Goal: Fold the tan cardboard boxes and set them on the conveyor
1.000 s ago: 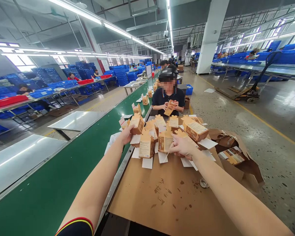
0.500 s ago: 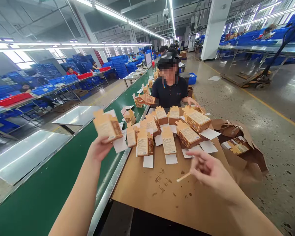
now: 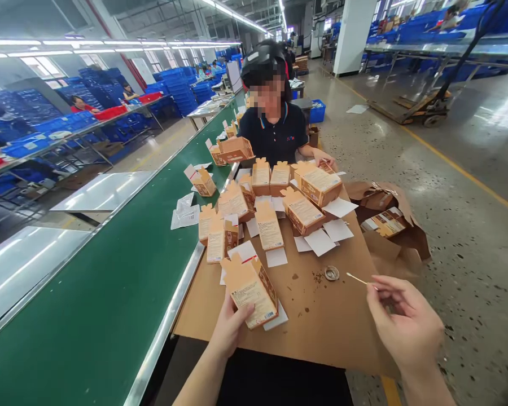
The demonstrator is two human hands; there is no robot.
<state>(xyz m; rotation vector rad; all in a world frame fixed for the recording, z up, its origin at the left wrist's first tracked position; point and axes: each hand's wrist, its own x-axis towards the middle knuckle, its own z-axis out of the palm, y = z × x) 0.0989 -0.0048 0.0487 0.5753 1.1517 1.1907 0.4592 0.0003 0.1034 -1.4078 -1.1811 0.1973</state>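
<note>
My left hand [image 3: 227, 326] grips an open-topped tan and brown carton [image 3: 252, 294] near the front edge of the cardboard sheet [image 3: 322, 344]. The carton's scalloped flap points up, and white flaps stick out at its back and lower right. Between the thumb and fingertips of my right hand [image 3: 408, 324] is a thin cotton swab [image 3: 356, 278], its white tip pointing left. Left of that tip, a small round shiny dish [image 3: 332, 273] sits on the cardboard beside brown specks. Several similar cartons [image 3: 268, 225] stand and lean in a cluster beyond my left hand.
A green conveyor belt [image 3: 110, 282] with a metal edge runs along the left, bearing a few cartons and clear plastic pieces [image 3: 185, 213]. Across the cardboard sits a co-worker [image 3: 275, 135] with a hand by the cartons. A large brown paper bag [image 3: 406, 248] stands at right.
My left hand has brought the carton from over the belt down to the cardboard's near left. My right hand has moved right with the swab, and the dish has come into view.
</note>
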